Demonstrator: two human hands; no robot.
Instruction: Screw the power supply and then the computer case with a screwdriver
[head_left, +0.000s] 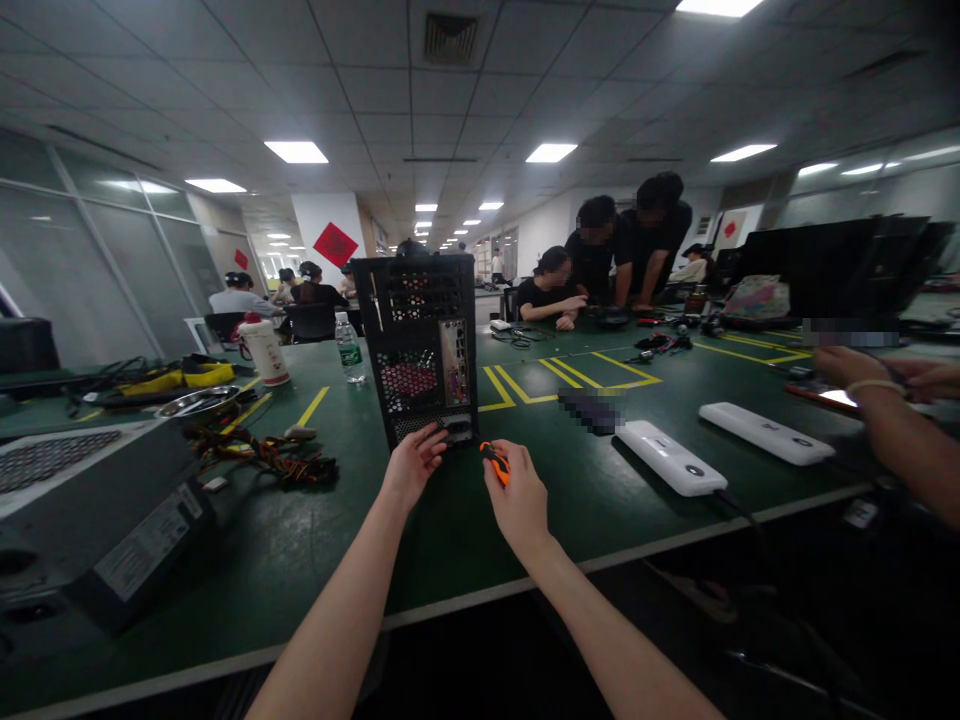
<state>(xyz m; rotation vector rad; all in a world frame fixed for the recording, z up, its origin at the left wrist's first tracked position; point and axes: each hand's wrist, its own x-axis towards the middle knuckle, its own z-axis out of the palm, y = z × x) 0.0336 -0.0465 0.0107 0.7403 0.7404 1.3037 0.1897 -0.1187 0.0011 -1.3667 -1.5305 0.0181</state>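
A black computer case [416, 345] stands upright on the green table, its perforated back panel facing me. My left hand [411, 468] is at the lower back of the case, by the power supply area, with its fingers apart and slightly curved. Whether the fingertips touch the metal I cannot tell. Just off the case's lower right corner, my right hand [516, 490] is closed around an orange-and-black screwdriver [496, 465]. The screwdriver's tip is too small and dark to make out.
On the left lie a grey power supply unit [112, 520], bundled cables [262, 455] and a metal dish [199, 401]. A water bottle [349, 348] and a white flask [264, 350] stand behind. White power banks [667, 458] lie right; another person's arm [900, 420] reaches in.
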